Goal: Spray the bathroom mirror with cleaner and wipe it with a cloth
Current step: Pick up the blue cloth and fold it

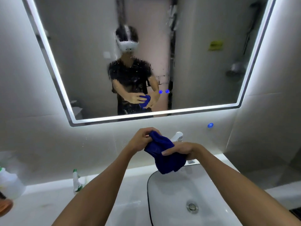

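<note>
The lit-edged bathroom mirror [81, 51] fills the upper half of the view, its middle covered with wet spray droplets and streaks. Below it, over the sink, both hands hold a crumpled blue cloth [164, 158]. My left hand [143, 138] pinches the cloth's upper end. My right hand [180, 150] grips its lower right part, and a fold hangs down toward the basin. A white spray bottle with green trim [77, 181] stands upright on the counter at the left, apart from both hands.
A white basin [175, 190] with a metal drain [192, 207] lies below the hands, a chrome tap [177, 136] behind the cloth. A plastic bottle [8, 181] stands at the far left counter edge. A blue touch button [210, 125] glows on the wall.
</note>
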A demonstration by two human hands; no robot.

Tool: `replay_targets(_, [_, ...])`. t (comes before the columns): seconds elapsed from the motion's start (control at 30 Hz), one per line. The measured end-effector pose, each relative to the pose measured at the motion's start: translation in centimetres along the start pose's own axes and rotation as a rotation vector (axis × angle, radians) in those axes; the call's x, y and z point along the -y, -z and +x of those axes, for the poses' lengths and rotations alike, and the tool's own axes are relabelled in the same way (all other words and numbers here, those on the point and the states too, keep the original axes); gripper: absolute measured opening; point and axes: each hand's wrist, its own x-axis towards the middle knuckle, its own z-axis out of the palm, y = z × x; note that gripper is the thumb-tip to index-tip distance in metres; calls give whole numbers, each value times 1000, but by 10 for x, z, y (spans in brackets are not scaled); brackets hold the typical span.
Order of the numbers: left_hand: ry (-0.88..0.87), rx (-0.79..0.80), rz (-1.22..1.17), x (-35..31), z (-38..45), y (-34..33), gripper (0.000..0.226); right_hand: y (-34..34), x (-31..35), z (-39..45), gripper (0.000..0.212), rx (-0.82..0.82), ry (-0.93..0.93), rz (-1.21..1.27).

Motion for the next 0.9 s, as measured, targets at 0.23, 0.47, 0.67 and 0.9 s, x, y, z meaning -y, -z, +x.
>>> replay_targets(0.23, [127, 170, 1, -2, 14, -22, 32, 13, -24, -1, 37, -283, -58, -258])
replay_targets(0.47, [565, 535, -7, -4, 24, -55, 43, 22, -61, -4, 18, -485, -95, -608])
replay_targets(0.67, [682, 727, 155, 4, 32, -98, 82, 23, -90, -23, 18, -460, -88, -668])
replay_targets(0.9, [559, 694, 306, 28, 27, -159, 54, 30, -120, -28, 19, -533, -31, -699])
